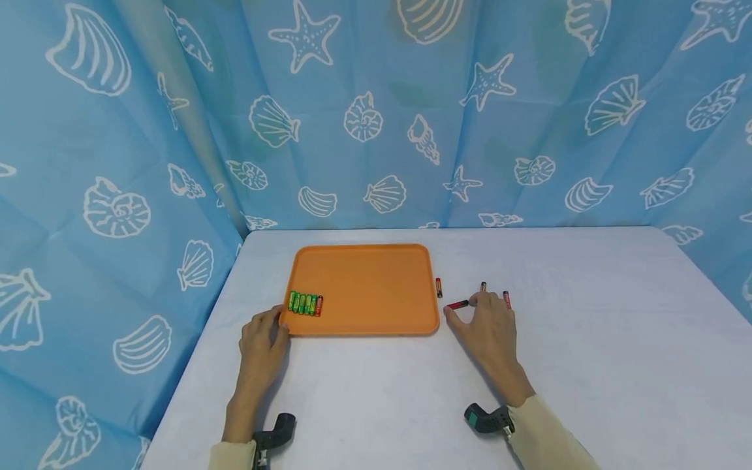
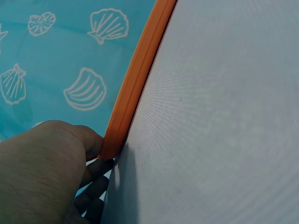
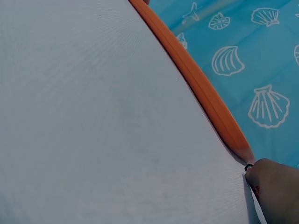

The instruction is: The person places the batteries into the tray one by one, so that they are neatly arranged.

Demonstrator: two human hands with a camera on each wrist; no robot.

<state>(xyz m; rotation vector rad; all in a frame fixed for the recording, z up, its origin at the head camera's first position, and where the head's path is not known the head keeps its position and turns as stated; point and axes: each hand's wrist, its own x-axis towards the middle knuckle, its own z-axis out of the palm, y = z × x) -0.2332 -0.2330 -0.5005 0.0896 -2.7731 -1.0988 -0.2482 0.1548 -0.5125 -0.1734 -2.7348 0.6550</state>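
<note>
An orange tray (image 1: 364,274) lies on the white table, with a row of several green batteries (image 1: 302,303) and a red battery (image 1: 318,305) side by side near its left edge. My left hand (image 1: 261,346) grips the tray's near left corner, its thumb against the rim in the left wrist view. Just right of the tray, my right hand (image 1: 489,331) pinches a red and black battery (image 1: 457,304) between thumb and index finger. In the right wrist view the thumb hides most of that battery.
Beside the right hand lie three more batteries: one near the tray's right edge (image 1: 438,287), an upright-looking one behind the fingers (image 1: 484,286) and a red one (image 1: 506,299) to the right. A blue shell-patterned curtain (image 1: 364,163) hangs along the table's back and left edges.
</note>
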